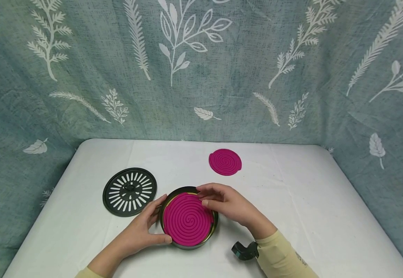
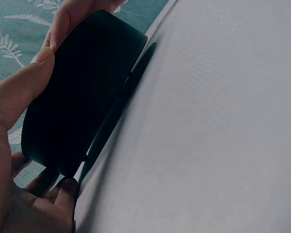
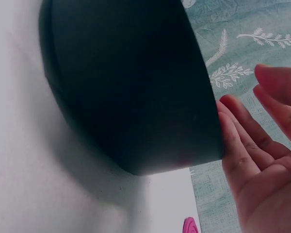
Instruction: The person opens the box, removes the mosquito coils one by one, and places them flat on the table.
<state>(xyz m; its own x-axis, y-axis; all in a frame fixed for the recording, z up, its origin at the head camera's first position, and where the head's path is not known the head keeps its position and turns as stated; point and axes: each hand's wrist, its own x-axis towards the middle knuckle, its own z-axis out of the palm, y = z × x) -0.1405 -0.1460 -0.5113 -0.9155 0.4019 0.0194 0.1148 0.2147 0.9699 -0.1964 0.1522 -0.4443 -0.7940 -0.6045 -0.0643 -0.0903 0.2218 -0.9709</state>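
A round dark tin (image 1: 177,191) with a yellowish inner edge stands near the front of the table, its plain dark wall (image 2: 82,92) filling much of the left wrist view. Inside it lies a magenta spiral mosquito coil (image 1: 187,220). My left hand (image 1: 136,231) grips the tin from the left, thumb at the front rim and fingers round the side. On the right, my right hand (image 1: 227,202) has its thumb and index finger over the coil's upper right edge, held apart. Its other fingers (image 3: 237,150) rest against the tin's wall in the right wrist view.
A black slotted lid (image 1: 130,188) lies flat to the left, close to my left hand. Farther back, a second magenta coil (image 1: 225,162) lies on the white tablecloth (image 1: 274,170). A leaf-patterned green curtain (image 1: 243,88) hangs behind the table. My right wrist carries a small black device (image 1: 244,251).
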